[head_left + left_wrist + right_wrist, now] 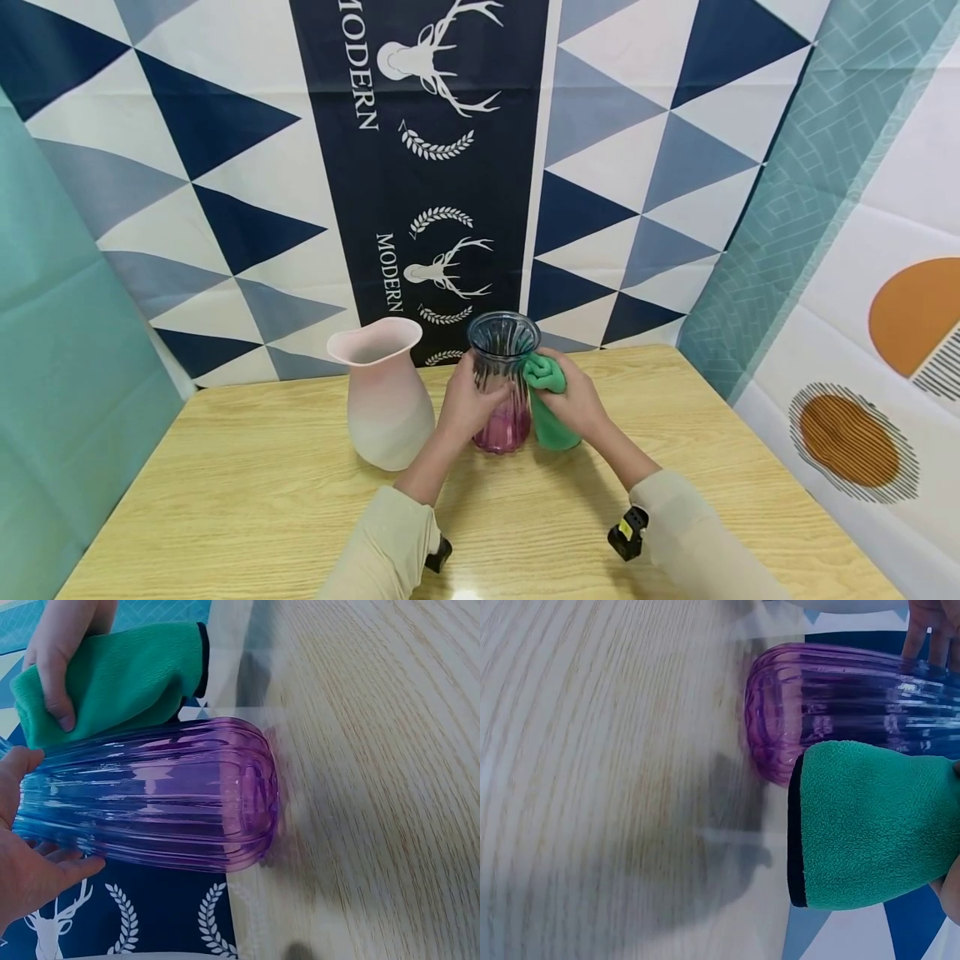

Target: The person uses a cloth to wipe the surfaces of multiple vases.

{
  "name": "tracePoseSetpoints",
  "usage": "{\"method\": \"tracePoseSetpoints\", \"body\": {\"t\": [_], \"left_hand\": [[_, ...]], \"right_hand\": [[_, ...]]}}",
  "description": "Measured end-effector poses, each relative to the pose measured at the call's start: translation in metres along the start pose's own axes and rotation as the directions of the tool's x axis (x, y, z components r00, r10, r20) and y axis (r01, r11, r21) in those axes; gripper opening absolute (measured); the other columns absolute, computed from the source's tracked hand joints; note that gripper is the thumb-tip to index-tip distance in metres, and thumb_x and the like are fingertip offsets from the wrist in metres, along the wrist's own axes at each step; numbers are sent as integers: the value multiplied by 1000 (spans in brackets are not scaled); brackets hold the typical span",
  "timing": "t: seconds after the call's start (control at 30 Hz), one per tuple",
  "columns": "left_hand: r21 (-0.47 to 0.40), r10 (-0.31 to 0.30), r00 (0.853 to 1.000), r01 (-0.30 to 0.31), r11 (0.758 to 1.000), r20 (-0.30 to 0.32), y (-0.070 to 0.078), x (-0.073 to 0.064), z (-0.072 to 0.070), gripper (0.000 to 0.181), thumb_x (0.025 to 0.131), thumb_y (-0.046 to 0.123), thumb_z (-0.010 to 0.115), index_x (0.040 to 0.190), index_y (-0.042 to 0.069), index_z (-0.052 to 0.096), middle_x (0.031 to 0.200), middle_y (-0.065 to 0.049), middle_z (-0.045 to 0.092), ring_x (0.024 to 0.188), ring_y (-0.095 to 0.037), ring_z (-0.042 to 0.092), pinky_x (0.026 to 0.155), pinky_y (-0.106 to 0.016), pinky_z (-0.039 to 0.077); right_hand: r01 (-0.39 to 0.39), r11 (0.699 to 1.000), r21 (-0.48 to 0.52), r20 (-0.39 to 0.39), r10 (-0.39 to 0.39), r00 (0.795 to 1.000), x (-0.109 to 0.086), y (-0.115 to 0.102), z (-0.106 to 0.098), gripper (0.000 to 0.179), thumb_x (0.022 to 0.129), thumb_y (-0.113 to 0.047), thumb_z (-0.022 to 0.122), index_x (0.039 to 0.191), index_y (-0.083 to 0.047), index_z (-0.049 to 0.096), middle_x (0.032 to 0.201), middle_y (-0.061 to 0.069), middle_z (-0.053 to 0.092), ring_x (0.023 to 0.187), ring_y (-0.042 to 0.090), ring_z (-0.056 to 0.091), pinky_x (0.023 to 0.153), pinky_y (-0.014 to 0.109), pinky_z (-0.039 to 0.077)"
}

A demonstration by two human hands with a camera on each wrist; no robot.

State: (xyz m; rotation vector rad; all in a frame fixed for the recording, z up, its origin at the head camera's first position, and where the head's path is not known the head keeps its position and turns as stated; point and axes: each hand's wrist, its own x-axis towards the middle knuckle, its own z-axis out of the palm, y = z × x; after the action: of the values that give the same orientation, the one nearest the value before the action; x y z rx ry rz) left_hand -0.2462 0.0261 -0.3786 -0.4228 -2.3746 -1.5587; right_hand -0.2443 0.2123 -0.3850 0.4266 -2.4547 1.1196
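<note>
A ribbed glass vase (504,429) stands upright on the table, blue at its rim and fading to purple-pink at the base. My left hand (467,402) grips its side, with the thumb across the front and the fingers round the body (165,799). Bunched in my right hand (576,396) is a green cloth (553,427) with a dark edge, held against the vase's right side near the rim. The cloth's lower part (874,825) hangs beside the vase in the right wrist view. Part of the right hand is hidden behind the cloth.
A pink-and-white pitcher-shaped vase (388,417) stands just left of the glass one. The light wooden table (247,500) ends at a patterned backdrop (450,192) close behind both vases. Patterned hangings (832,350) also border the right side.
</note>
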Motion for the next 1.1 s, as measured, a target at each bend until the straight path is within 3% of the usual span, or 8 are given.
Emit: {"method": "tracePoseSetpoints", "body": {"t": [0.23, 0.37, 0.63, 0.9, 1.1], "left_hand": [[11, 11, 1000, -11, 1000, 1, 0, 0, 1, 67, 75, 19, 72, 133, 2, 43, 129, -17, 54, 122, -31, 50, 103, -43, 42], [22, 11, 1000, -11, 1000, 7, 0, 0, 1, 68, 73, 18, 72, 133, 2, 43, 130, -17, 53, 123, -31, 50, 104, -43, 41], [24, -1, 1000, 1, 1000, 23, 2, 1, 1, 66, 74, 19, 71, 132, 5, 44, 129, -15, 54, 123, -29, 50, 104, -43, 41], [1, 29, 999, -29, 1000, 43, 3, 2, 0, 68, 73, 17, 72, 133, 4, 42, 128, -15, 52, 122, -28, 50, 106, -44, 40], [2, 6, 999, -6, 1000, 44, 2, 1, 1, 68, 74, 18, 71, 134, 6, 41, 130, -15, 50, 122, -28, 49, 106, -44, 39]], "right_hand": [[19, 999, 31, -67, -17, 998, 5, -6, -3, 53, 78, -4, 69, 128, -8, 52, 121, 17, 60, 105, 33, 58, 86, 48, 47], [11, 1000, 28, -67, -10, 998, 6, -9, -5, 53, 77, -4, 70, 127, -8, 53, 120, 17, 61, 103, 33, 58, 85, 48, 47], [-2, 1000, -8, 14, 2, 1000, 6, -6, -5, 55, 78, -5, 69, 130, -6, 50, 121, 20, 59, 106, 34, 57, 88, 50, 47], [33, 997, -67, 61, -28, 998, 2, -2, -4, 54, 78, -5, 69, 129, -4, 50, 121, 21, 59, 108, 37, 57, 90, 53, 47], [41, 997, -72, 98, -34, 995, -4, 3, -1, 54, 78, -3, 69, 129, -3, 50, 126, 21, 57, 113, 38, 55, 93, 54, 45]]}}
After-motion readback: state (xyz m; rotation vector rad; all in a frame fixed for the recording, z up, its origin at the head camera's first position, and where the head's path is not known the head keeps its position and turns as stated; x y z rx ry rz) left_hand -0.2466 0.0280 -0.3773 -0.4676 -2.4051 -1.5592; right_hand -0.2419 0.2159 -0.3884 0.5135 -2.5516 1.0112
